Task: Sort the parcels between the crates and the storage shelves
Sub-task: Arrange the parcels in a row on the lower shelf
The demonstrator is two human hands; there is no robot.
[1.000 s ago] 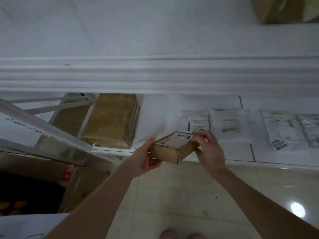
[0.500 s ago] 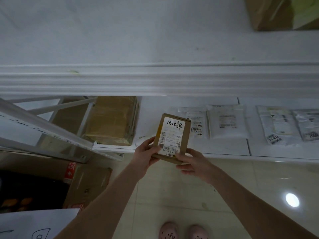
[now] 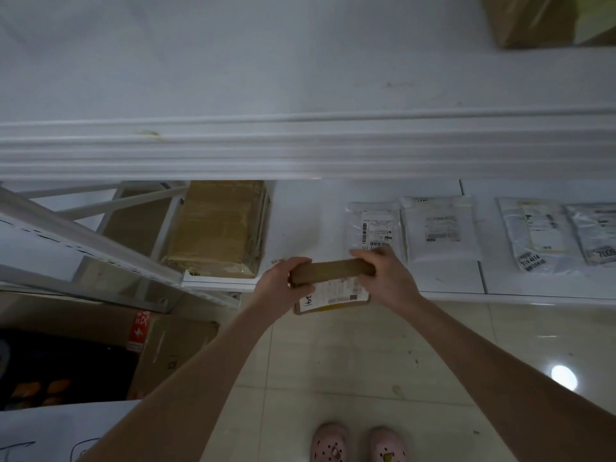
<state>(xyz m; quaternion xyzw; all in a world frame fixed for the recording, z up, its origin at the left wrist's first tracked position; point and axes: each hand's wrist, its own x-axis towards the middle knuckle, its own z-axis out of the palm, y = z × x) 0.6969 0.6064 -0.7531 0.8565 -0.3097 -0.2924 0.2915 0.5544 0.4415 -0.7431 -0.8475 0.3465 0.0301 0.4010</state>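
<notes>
You have the small box [image 3: 333,284] clamped between both hands in front of the lower shelf [image 3: 450,288], at its front edge. Your left hand [image 3: 283,285] closes round the box's left end, fingers curled over the top edge; your right hand [image 3: 386,278] closes round its right end, fingers over the far side. The box is tipped so that one plain brown side faces up at you, and its white label [image 3: 333,293] faces down and toward you, with handwriting near your left hand and a barcode nearer your right.

Just beyond your right hand, flat on the shelf, lies a clear mailer [image 3: 373,228] with a printed label; your fingertips overlap its near edge in this view, though you cannot tell whether they touch it. Beside it, further right, lies a white mailer [image 3: 440,228], and well to the right of that two more bags [image 3: 533,235], the last one [image 3: 593,235] cut by the frame edge.

Beyond and left of your left hand a taped brown carton [image 3: 216,228] sits on the same shelf. Above your hands runs the ribbed front of the upper shelf [image 3: 300,151]. Below and left of your left forearm stands an open cardboard crate [image 3: 173,348] on the floor [image 3: 333,361], and your shoes [image 3: 358,443] show under your arms.
</notes>
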